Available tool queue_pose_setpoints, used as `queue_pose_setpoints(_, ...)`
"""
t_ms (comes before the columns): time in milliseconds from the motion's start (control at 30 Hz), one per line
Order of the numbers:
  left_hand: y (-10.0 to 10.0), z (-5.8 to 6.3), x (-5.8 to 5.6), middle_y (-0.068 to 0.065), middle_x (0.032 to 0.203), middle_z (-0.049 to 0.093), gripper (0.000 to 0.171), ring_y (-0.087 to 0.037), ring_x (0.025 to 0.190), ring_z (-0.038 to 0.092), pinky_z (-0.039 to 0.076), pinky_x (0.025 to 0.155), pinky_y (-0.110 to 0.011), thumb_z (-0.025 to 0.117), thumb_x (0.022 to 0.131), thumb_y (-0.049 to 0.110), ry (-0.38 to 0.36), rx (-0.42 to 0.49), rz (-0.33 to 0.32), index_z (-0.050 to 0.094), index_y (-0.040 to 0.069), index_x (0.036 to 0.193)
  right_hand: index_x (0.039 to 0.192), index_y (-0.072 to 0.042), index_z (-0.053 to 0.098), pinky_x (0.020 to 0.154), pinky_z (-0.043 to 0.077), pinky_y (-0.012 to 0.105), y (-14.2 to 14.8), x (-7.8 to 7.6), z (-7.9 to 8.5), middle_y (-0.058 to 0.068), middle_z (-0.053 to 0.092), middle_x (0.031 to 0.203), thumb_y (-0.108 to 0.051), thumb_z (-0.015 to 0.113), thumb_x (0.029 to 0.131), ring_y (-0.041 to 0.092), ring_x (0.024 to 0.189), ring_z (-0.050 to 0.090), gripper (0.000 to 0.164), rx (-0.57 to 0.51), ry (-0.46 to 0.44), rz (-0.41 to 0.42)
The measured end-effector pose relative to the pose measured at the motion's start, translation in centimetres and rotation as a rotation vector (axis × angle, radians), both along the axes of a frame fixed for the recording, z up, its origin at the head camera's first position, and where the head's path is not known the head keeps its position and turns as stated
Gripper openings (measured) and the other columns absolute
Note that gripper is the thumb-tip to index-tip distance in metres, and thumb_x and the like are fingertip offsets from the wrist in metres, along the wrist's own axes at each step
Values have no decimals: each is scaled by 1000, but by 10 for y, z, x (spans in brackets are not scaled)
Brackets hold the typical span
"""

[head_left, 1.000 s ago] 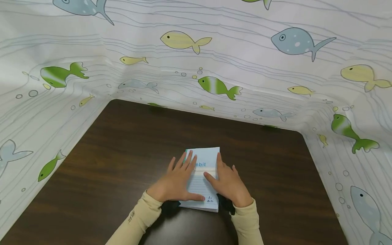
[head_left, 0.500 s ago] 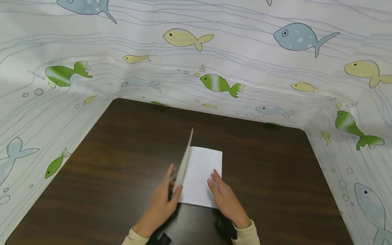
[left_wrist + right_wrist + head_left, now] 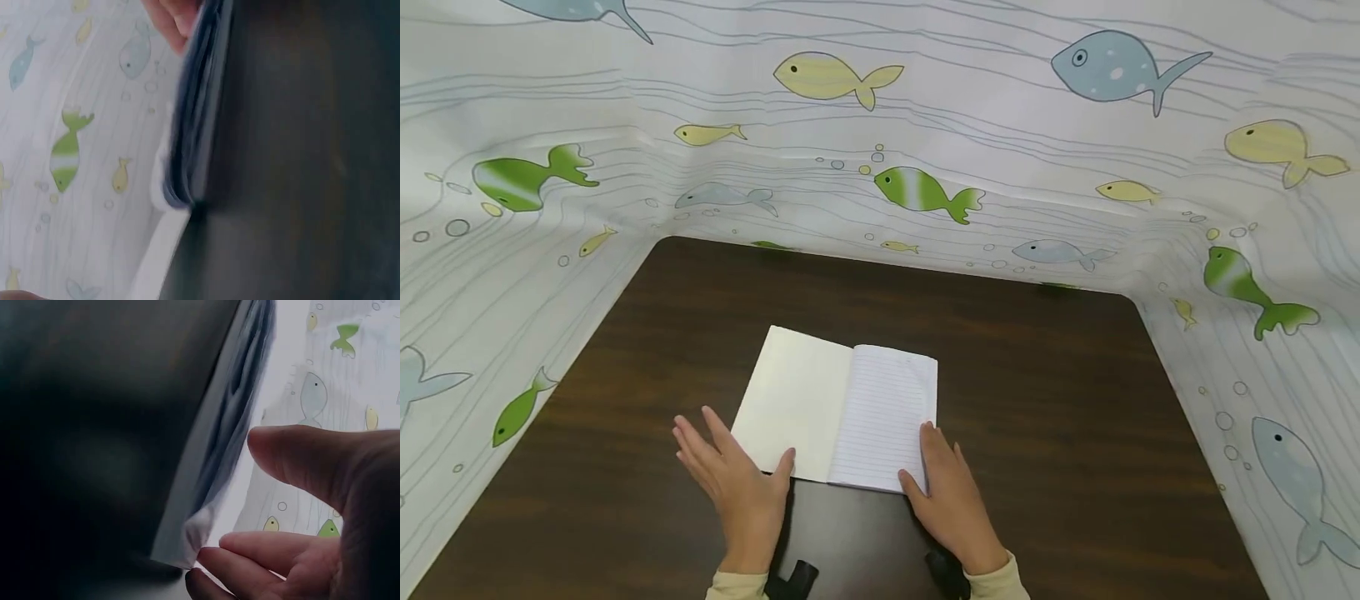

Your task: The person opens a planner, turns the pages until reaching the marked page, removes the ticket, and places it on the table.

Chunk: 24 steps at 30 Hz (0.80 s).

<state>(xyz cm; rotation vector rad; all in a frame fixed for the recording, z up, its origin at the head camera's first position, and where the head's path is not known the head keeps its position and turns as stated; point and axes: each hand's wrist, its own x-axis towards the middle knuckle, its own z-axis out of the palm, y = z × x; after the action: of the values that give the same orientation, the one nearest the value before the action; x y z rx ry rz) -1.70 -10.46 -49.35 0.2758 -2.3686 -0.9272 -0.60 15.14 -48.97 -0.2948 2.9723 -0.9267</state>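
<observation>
A notebook lies open on the dark table, its blank cream inner cover turned to the left and a ruled white page on the right. My left hand is at the cover's lower left corner, fingers straight and spread, thumb by the bottom edge. Beside the lower right corner, my right hand has its thumb over the page and its fingers along the side. The right wrist view shows relaxed fingers at the notebook's page edges. In the left wrist view, the notebook appears edge-on and blurred.
The dark wooden table extends around the notebook. A white curtain printed with fish stands along the back and both sides. Black straps or mounts show under the wrists.
The notebook was closed under both hands. My left hand lifted its front cover, swung it over to the left and let go. My right hand stayed near the right edge.
</observation>
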Motion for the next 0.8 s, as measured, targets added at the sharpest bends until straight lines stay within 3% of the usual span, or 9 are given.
queue_pose_setpoints(67, -4, -3, 0, -31, 167, 12, 118, -53, 153, 11, 1, 126, -65, 94, 61, -9, 8, -14, -27, 27, -10, 158, 153, 11, 40, 122, 26, 67, -3, 0, -2, 26, 36, 161, -27, 65, 101, 40, 151, 33, 69, 25, 3, 6)
queue_pose_setpoints(100, -6, -5, 0, -31, 164, 24, 106, -52, 151, 21, 7, 127, -63, 90, 64, -12, 3, -12, -78, 35, -10, 155, 152, 11, 41, 122, 25, 66, -4, 0, -2, 25, 36, 161, -27, 65, 101, 40, 151, 33, 68, 32, 2, 5)
queue_pose_setpoints(167, -7, -8, 0, -28, 155, 45, 81, -49, 144, 38, 21, 127, -56, 82, 73, -16, -42, -9, -242, 50, -9, 147, 150, 12, 44, 122, 25, 67, -5, 0, -3, 26, 36, 161, -27, 67, 100, 41, 151, 32, 67, 45, 12, -3)
queue_pose_setpoints(233, -6, -12, 0, -22, 147, 57, 59, -43, 138, 51, 35, 120, -51, 73, 85, -14, -109, 17, -449, 59, -5, 141, 147, 13, 47, 120, 26, 69, -6, 1, -4, 28, 36, 161, -25, 70, 97, 44, 151, 32, 67, 62, 37, -11)
queue_pose_setpoints(300, -4, -15, 2, -17, 147, 59, 49, -38, 137, 53, 40, 117, -48, 68, 94, -7, -179, 36, -618, 60, -2, 143, 146, 13, 48, 120, 27, 69, -8, 1, -3, 28, 37, 160, -22, 73, 94, 44, 150, 33, 67, 83, 66, -16)
queue_pose_setpoints(367, -1, -16, 3, -15, 151, 55, 54, -35, 141, 49, 38, 119, -47, 72, 97, 7, -219, 11, -709, 56, 0, 147, 146, 14, 49, 120, 27, 70, -9, 1, -3, 29, 39, 159, -20, 73, 93, 43, 150, 34, 68, 112, 94, -13)
queue_pose_setpoints(533, 3, -19, 5, -15, 151, 55, 79, -33, 143, 48, 34, 121, -41, 87, 85, 25, -191, -48, -742, 52, 2, 151, 149, 12, 45, 122, 22, 69, -15, 0, -2, 27, 43, 156, -21, 71, 94, 39, 149, 38, 69, 138, 100, 8)
queue_pose_setpoints(800, 1, -20, 3, -13, 152, 54, 80, -33, 143, 48, 39, 119, -46, 87, 85, 24, -201, -32, -748, 51, 4, 152, 151, 11, 43, 122, 20, 70, -23, -3, -2, 25, 43, 157, -25, 68, 98, 37, 149, 39, 69, 83, 97, 41)
